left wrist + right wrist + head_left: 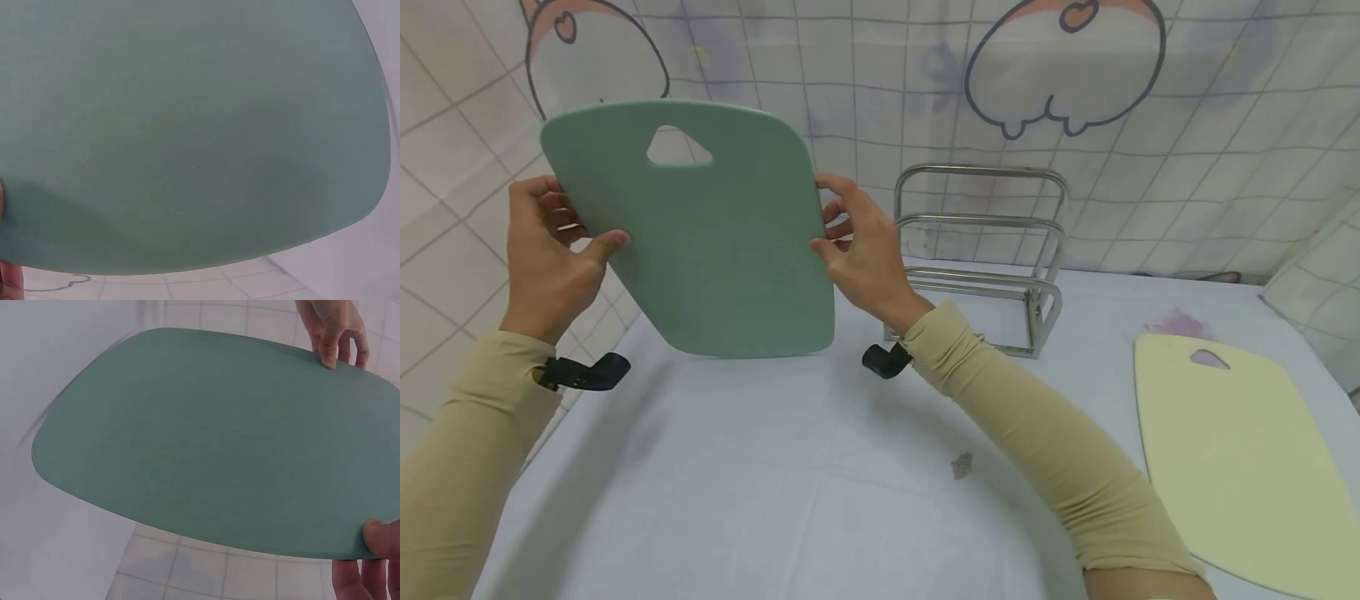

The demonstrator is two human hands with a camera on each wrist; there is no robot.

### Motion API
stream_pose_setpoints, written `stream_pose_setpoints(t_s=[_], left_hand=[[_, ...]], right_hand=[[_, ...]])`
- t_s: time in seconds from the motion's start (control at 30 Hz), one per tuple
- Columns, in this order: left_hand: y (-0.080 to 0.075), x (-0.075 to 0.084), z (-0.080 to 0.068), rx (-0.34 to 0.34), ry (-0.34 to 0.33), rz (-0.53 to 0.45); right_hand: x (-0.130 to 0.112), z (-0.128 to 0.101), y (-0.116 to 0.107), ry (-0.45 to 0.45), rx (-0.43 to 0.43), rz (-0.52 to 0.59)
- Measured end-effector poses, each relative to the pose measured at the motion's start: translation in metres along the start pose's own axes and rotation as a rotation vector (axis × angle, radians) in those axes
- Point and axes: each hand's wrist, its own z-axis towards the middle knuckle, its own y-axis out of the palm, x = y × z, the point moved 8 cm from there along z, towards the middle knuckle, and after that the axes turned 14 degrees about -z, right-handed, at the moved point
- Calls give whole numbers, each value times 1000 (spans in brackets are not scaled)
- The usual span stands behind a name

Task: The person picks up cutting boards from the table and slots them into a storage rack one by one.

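A person holds a green cutting board (700, 242) upright above a white-covered table (775, 483), the left hand (546, 258) pinching its left edge with thumb in front, the right hand (861, 250) gripping the opposite edge. A metal rack (992, 250) stands just behind the right hand, and a pale yellow cutting board (1240, 458) lies flat well apart at the table's right.
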Motion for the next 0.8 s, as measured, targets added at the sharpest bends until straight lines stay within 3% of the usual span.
stream_pose_setpoints(t_s=[0.43,0.8], left_hand=[[3,6,-4,-5,27,49],[5,10,-4,-32,59,17]], right_hand=[[5,0,-2,-5,5,34],[8,1,-1,-3,20,44]])
